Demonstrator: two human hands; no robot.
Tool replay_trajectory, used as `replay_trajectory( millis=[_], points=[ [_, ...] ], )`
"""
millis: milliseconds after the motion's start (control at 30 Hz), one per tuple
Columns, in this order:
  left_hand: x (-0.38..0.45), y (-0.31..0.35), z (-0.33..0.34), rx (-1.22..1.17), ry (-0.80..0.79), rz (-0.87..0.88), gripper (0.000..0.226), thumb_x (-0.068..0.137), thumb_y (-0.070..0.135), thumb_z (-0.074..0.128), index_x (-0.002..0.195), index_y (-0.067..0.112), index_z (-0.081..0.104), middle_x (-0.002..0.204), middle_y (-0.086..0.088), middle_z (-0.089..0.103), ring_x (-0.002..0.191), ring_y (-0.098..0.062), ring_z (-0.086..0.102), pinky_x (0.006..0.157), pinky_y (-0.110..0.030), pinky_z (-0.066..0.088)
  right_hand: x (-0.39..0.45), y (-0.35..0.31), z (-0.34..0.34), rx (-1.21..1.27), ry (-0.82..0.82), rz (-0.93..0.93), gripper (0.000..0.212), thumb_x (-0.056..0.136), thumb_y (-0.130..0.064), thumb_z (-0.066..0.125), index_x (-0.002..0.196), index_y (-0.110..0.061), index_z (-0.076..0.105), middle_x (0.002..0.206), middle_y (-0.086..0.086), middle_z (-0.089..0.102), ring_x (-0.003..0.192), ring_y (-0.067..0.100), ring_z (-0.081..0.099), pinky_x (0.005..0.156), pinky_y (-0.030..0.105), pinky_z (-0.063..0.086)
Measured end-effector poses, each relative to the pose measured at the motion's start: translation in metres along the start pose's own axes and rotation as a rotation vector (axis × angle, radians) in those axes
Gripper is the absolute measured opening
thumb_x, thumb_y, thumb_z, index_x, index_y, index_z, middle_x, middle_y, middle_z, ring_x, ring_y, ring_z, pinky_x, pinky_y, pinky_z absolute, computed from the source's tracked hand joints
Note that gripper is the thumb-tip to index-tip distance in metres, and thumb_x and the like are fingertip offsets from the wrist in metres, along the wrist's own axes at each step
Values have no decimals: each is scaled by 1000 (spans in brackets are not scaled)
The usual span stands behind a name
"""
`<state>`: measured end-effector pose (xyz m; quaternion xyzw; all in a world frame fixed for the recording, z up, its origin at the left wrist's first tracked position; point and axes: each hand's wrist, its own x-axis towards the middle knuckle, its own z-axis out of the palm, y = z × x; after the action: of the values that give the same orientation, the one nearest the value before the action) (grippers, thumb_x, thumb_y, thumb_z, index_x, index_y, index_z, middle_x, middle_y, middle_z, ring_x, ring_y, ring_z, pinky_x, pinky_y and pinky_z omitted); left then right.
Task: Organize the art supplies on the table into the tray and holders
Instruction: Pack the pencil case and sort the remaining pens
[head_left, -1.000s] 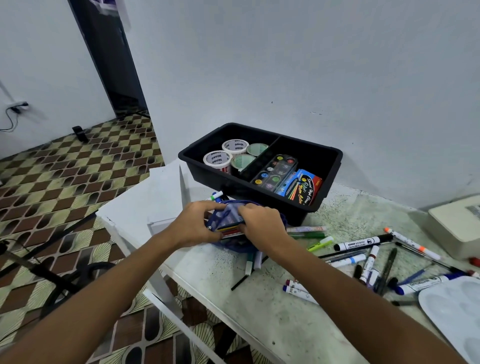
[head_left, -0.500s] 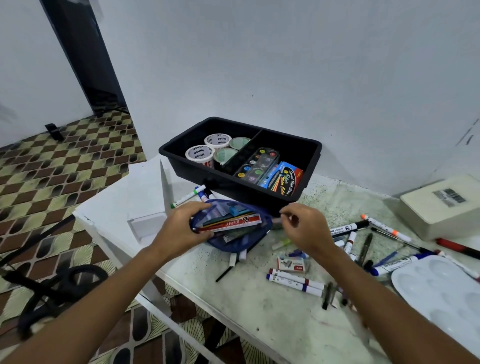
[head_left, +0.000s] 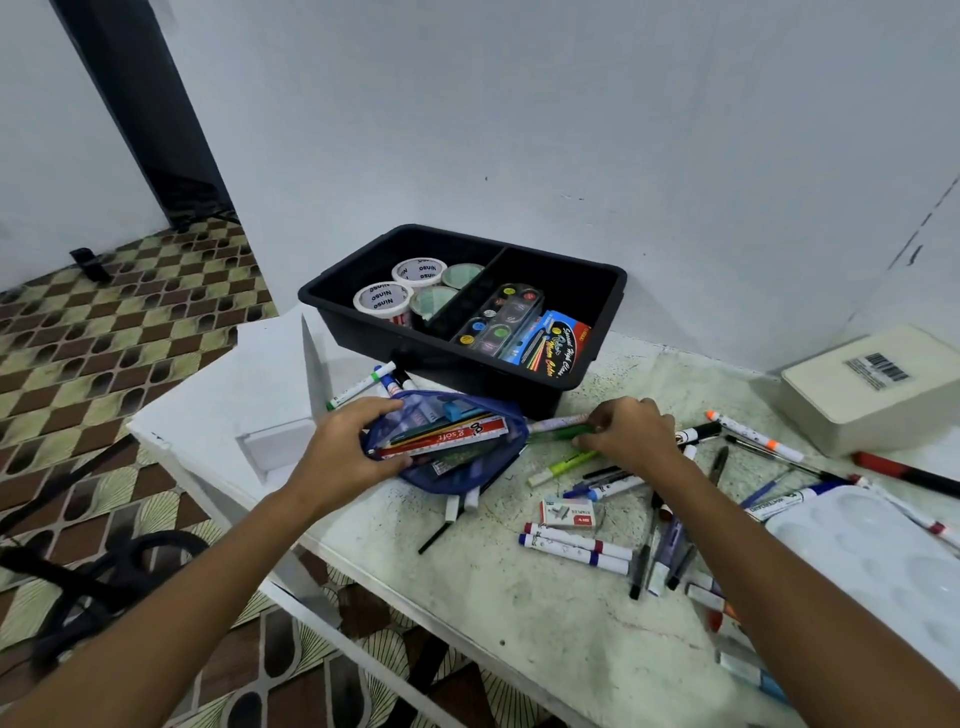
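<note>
A blue mesh pouch (head_left: 467, 467) lies open on the table in front of the black tray (head_left: 602, 332), with a red ruler and pencils inside it. My left hand (head_left: 348, 447) grips the pouch's left edge and holds it open. My right hand (head_left: 628, 434) rests just right of the pouch, fingers closed around a green pen (head_left: 558, 432) and a pale marker beside it. The tray holds tape rolls (head_left: 384, 300) on its left side, a watercolour set (head_left: 493, 319) and a blue colour box on its right side.
Several markers and pens (head_left: 576, 548) lie scattered across the table right of the pouch, with a small staples box (head_left: 571, 513). A white palette (head_left: 878, 561) sits at the right edge, a cream box (head_left: 872, 389) behind it. The table's left edge drops to a patterned floor.
My right hand left the pouch and moved right to the pens, where it closed on a green pen. My left hand stays on the pouch, which now gapes open.
</note>
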<state>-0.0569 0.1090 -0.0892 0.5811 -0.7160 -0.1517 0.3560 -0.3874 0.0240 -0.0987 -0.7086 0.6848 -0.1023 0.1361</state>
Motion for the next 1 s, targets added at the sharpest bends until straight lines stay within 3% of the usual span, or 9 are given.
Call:
replay_trajectory(
  millis=[133,233,300,433,600,767,900,1000],
  points=[
    [-1,0,1,7,2,3,62,66,26,86,120,12,61,112,6,57,98,-14,58,77,-14,47,10,3,2,74,-72,36,23,78,-37,76,97,-25,74,91,2,68,106,29,54,93,44,44],
    [-1,0,1,21,1,-7,60,67,18,86,121,12,61,112,7,57,97,-11,57,75,-8,44,16,5,2,95,-110,12,10,75,-31,80,81,-28,72,82,-2,65,99,28,57,89,44,48],
    [-1,0,0,19,-10,-16,61,67,18,86,122,13,60,113,6,57,95,-9,57,72,-3,43,17,9,-2,142,-127,-23,18,74,-27,81,69,-30,64,80,-4,63,94,26,56,83,39,49],
    [0,0,0,19,-21,-24,63,67,18,86,123,13,59,115,5,56,97,-10,57,72,-5,44,4,19,-29,509,-191,-72,13,80,-8,74,77,-12,62,78,5,63,72,17,58,63,26,46],
    [3,0,1,24,-16,-31,62,67,17,86,123,11,59,114,5,56,97,-13,57,73,-8,43,-14,23,-57,943,-109,-63,13,83,5,65,87,-5,59,81,16,69,66,19,70,52,23,53],
    [5,2,2,-1,-23,-48,63,67,15,86,123,12,59,113,4,57,94,-10,58,70,-4,45,-20,-2,-70,1327,126,-52,19,80,5,68,90,-10,64,77,3,69,71,15,66,61,27,56],
    [6,3,1,-16,-25,-59,63,66,15,87,123,11,59,112,4,57,97,-14,60,75,-12,48,-31,-41,-72,1464,26,-217,19,84,7,60,92,-10,64,80,-1,72,76,14,68,66,27,57],
    [8,4,0,5,-41,-48,65,65,19,88,124,11,59,114,1,58,99,-15,59,80,-19,51,-40,-73,-68,1415,-64,-437,22,87,10,56,98,-8,63,85,2,73,84,18,69,74,30,59]
  ],
)
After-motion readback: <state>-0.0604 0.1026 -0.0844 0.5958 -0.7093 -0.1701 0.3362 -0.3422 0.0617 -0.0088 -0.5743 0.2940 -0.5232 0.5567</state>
